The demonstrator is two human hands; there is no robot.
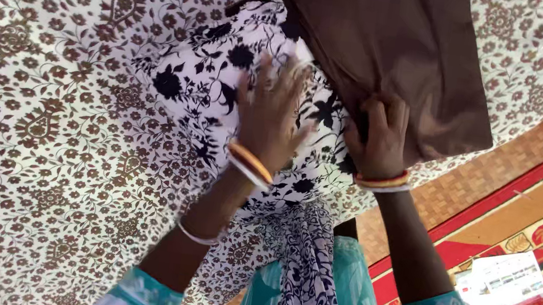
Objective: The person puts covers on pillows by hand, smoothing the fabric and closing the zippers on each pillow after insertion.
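The left hand (269, 114) lies flat, fingers spread, on the black-and-white floral cloth (208, 79), while the right hand (380, 142), just beside it, pinches the brown cloth (402, 44) overlapping the floral cloth's far-right edge on the patterned bedsheet (35, 110).

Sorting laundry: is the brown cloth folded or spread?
Folded: the brown cloth shows straight edges and a squared corner, lying on the floral cloth under the right hand.

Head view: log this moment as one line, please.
left hand: flat on floral cloth | right hand: gripping brown cloth edge | surface: patterned sheet | floor: red mat
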